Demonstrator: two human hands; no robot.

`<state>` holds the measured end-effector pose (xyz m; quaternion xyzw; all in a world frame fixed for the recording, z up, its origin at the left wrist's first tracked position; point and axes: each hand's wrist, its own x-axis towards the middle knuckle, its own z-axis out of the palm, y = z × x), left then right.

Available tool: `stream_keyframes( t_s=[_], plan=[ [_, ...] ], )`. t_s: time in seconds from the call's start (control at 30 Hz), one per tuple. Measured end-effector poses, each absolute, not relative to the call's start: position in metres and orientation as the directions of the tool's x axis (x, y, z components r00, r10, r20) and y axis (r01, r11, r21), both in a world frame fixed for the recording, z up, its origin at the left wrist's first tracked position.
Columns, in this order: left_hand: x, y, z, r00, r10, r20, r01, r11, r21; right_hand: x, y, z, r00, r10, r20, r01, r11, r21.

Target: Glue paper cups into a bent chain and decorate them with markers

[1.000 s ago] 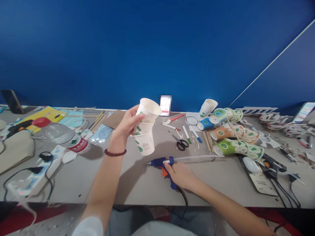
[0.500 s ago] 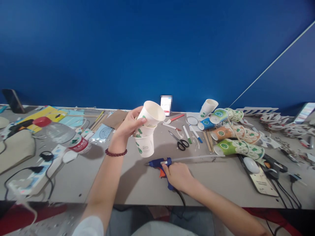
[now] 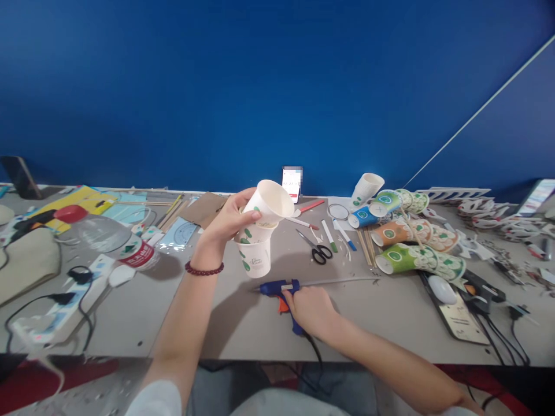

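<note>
My left fingers (image 3: 250, 217) grip the cups (image 3: 255, 254), held up with the top one's mouth tilted to the right. My right fingers (image 3: 288, 300) are wrapped around the glue gun (image 3: 280, 288), just over the counter (image 3: 234, 338), its nozzle pointing left, below the cups. Beyond the right fingers lie the scissors (image 3: 319, 254) and markers (image 3: 329, 236); left of my left fingers, the bottle (image 3: 110, 240) leans.

- A plain blue wall (image 3: 208, 86) rises behind the desk, shading to purple at right.
- A thin pale line (image 3: 481, 112) slants up across it toward the right.
- The grey desk (image 3: 173, 323) runs along the wall.
- Below the near edge show speckled grey floor (image 3: 99, 396) and red patches (image 3: 60, 378).
</note>
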<state>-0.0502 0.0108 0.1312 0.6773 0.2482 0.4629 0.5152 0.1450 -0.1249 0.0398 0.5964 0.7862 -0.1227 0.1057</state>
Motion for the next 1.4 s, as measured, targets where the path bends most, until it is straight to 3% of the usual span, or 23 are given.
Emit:
stream_keyframes(
  t_s=[0.17, 0.33, 0.43, 0.53, 0.6, 0.77, 0.97, 1.4],
  plan=[
    [-0.051, 0.012, 0.130, 0.463, 0.815, 0.350, -0.084, -0.353, 0.932, 0.146, -0.126, 0.052, -0.356, 0.881, -0.312, 0.933, 0.354, -0.065],
    [-0.050, 0.012, 0.134, 0.444, 0.849, 0.287, 0.053, -0.345, 0.937, 0.158, -0.125, 0.092, -0.408, 0.901, -0.149, 0.913, 0.399, -0.088],
    [-0.047, 0.009, 0.139, 0.438, 0.861, 0.258, 0.138, -0.348, 0.927, 0.171, -0.117, 0.127, -0.369, 0.925, 0.090, 0.898, 0.380, -0.221],
    [-0.044, 0.006, 0.142, 0.469, 0.849, 0.244, 0.202, -0.372, 0.906, 0.185, -0.102, 0.155, -0.307, 0.879, 0.366, 0.782, 0.452, -0.428],
    [-0.042, 0.005, 0.144, 0.488, 0.838, 0.244, 0.209, -0.384, 0.899, 0.191, -0.090, 0.164, -0.318, 0.826, 0.465, 0.674, 0.542, -0.502],
    [-0.038, 0.004, 0.145, 0.559, 0.790, 0.251, 0.165, -0.403, 0.900, 0.191, -0.062, 0.156, -0.485, 0.789, 0.378, 0.549, 0.610, -0.571],
    [-0.036, 0.005, 0.139, 0.582, 0.796, 0.167, 0.179, -0.326, 0.928, 0.185, -0.042, 0.141, -0.593, 0.772, 0.227, 0.576, 0.604, -0.551],
    [-0.035, 0.009, 0.133, 0.580, 0.792, 0.188, 0.137, -0.323, 0.937, 0.188, -0.035, 0.131, -0.568, 0.773, 0.281, 0.605, 0.624, -0.494]
  ],
)
